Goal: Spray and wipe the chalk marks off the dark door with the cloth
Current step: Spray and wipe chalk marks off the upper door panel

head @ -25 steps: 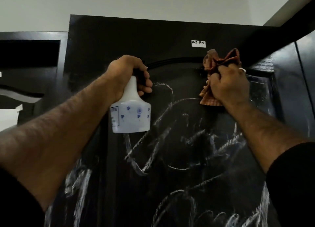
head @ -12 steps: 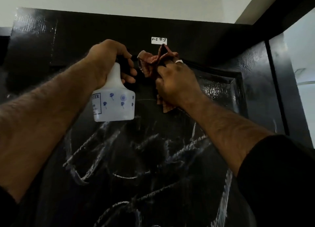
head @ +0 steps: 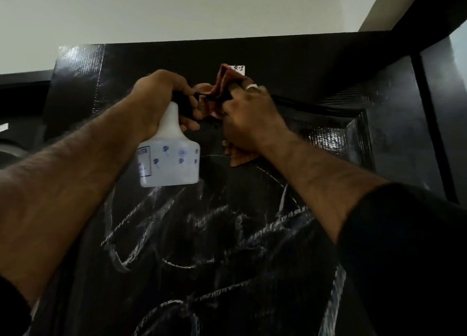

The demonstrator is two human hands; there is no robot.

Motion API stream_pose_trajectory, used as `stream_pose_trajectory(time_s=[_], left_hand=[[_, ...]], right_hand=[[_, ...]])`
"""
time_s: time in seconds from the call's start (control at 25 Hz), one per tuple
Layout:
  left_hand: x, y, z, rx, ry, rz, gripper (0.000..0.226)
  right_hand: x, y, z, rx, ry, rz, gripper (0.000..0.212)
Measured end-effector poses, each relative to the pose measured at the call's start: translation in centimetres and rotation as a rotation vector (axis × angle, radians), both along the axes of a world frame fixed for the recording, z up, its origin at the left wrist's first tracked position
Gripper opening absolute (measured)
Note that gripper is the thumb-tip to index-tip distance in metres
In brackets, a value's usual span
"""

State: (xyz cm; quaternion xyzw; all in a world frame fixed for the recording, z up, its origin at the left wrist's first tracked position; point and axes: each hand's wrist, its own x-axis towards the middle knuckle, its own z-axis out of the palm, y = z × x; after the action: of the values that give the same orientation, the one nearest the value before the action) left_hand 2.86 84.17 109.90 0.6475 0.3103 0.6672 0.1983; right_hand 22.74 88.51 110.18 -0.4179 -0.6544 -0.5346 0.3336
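Left hand (head: 161, 100): grasping white plastic spray bottle (head: 170, 159).
Right hand (head: 250, 118): at three o'clock, clutching rust-brown cloth (head: 219, 83) against dark chalk-marked door (head: 227, 234).

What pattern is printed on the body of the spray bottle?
Small blue flower-like marks on the white spray bottle, seen in the head view.

Right hand (head: 249, 119), gripping the cloth (head: 222, 83), now lies further left along the top of the dark door (head: 290, 57), just beside the left hand (head: 161, 100) holding the spray bottle (head: 169, 164), the cloth partly covering the white label (head: 238, 68).
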Motion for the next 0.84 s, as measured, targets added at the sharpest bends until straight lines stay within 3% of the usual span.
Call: stream_pose_trajectory(time_s=[0.12,0.32,0.56,0.68,0.84], left_hand=[[0.6,-0.3,-0.1,-0.015,0.022,0.017,0.017],[5.0,-0.8,-0.3,-0.022,0.054,-0.063,0.015],[11.6,-1.1,-1.1,-0.031,0.114,-0.225,0.016],[13.6,-0.9,-1.4,-0.037,0.148,-0.278,0.018],[15.7,-0.9,-1.4,-0.061,0.154,-0.326,0.019]], right_hand=[[2.0,0.2,-0.1,0.003,-0.021,0.061,0.037],[9.6,-0.1,-3.5,0.075,0.148,0.11,0.034],[17.0,-1.9,-8.0,0.146,0.351,-0.002,0.036],[21.1,-2.0,-11.8,0.114,0.361,-0.132,0.045],[23.6,-1.4,-11.2,0.095,0.494,0.008,0.049]])
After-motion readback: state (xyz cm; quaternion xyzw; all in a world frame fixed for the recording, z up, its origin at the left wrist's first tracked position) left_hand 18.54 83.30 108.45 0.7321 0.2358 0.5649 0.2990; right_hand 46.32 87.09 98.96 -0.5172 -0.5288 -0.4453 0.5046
